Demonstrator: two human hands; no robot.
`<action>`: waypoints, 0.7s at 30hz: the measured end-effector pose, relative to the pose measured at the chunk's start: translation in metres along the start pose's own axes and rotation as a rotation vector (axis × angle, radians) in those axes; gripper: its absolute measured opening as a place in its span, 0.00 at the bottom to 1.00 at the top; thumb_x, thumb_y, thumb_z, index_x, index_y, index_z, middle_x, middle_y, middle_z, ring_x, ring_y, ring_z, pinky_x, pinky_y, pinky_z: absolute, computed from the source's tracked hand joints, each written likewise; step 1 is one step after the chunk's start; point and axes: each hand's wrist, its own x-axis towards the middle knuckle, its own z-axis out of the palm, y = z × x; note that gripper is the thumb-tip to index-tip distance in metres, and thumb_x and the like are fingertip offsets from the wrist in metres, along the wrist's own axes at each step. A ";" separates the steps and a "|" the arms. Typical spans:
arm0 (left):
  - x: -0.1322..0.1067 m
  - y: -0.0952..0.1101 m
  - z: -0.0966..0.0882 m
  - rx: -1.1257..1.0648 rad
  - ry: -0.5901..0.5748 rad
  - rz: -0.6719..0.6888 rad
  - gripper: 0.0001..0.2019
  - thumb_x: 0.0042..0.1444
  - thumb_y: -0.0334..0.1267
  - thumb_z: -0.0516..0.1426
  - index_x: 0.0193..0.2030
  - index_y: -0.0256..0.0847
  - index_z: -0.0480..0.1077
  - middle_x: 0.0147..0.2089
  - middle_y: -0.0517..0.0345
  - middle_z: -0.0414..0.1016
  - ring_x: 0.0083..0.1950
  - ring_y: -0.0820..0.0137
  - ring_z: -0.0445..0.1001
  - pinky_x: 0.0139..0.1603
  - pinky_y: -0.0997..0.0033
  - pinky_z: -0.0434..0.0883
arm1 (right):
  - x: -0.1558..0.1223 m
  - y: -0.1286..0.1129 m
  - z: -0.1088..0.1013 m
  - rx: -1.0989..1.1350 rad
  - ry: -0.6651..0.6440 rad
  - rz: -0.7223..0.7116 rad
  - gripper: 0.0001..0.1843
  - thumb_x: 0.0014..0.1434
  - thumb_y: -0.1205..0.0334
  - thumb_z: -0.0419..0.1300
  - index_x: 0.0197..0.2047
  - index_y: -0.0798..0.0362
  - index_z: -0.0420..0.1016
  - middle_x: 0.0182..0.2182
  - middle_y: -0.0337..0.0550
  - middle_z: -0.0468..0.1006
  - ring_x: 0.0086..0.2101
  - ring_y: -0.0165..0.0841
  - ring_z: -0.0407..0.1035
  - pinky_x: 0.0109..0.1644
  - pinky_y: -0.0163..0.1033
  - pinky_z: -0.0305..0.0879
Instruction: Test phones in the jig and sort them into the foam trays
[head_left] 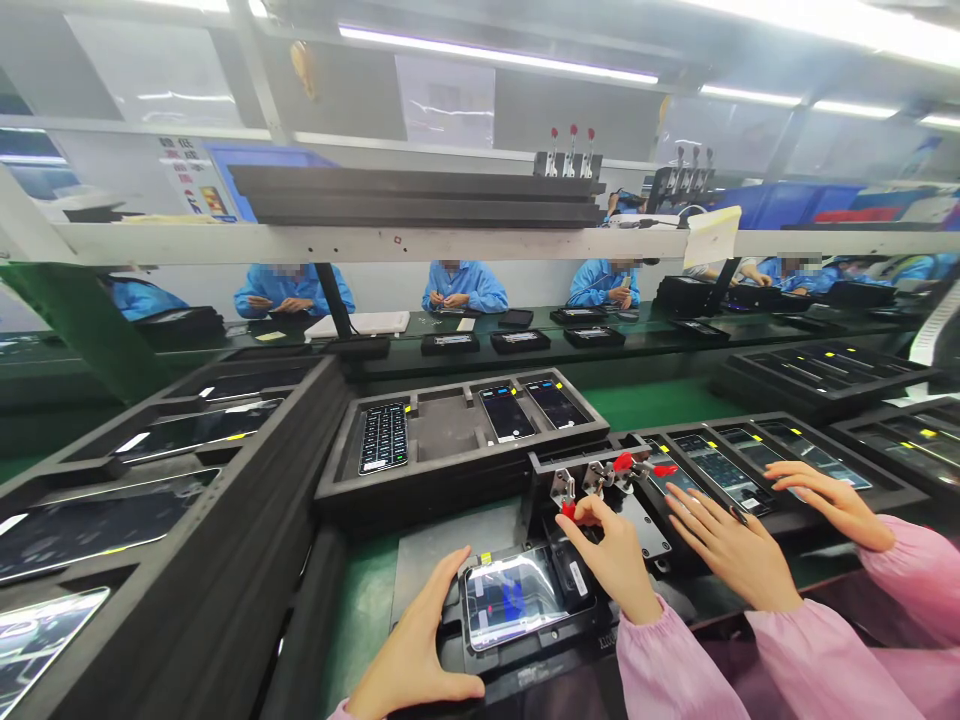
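Note:
A black test fixture point(517, 672) lies in front of me with a smartphone point(514, 600) seated in it, its screen lit and a yellow tab on its top edge. My left hand point(412, 645) grips the fixture's left end, thumb at the front edge and fingers at the back. Behind the fixture's right side stands a row of metal toggle clamps point(596, 478) with red-tipped levers. My right hand point(616, 552) is closed, its thumb and forefinger pinching the leftmost red lever tip point(568, 511). Other red levers point(624, 462) point to the right.
A co-worker's hands point(731, 555) in pink sleeves reach close by on my right, over a foam tray of phones point(724, 470). Ahead is another foam tray point(465, 465) holding phones; stacked trays point(195, 560) rise at left. People in blue point(463, 285) sit across the line.

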 end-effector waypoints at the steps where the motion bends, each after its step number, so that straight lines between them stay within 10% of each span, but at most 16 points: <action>1: 0.000 0.000 0.000 -0.002 0.002 0.002 0.57 0.33 0.44 0.68 0.66 0.50 0.37 0.69 0.52 0.43 0.67 0.54 0.47 0.66 0.54 0.49 | 0.003 0.005 -0.004 0.036 -0.042 0.014 0.26 0.61 0.58 0.31 0.38 0.45 0.71 0.32 0.47 0.78 0.35 0.38 0.73 0.32 0.46 0.70; 21: 0.008 0.008 0.004 0.043 0.014 0.061 0.52 0.34 0.54 0.67 0.65 0.50 0.45 0.67 0.49 0.50 0.65 0.52 0.52 0.64 0.53 0.54 | 0.033 0.025 -0.010 -0.009 -0.140 -0.088 0.14 0.54 0.48 0.50 0.34 0.44 0.72 0.31 0.43 0.77 0.38 0.41 0.71 0.37 0.46 0.68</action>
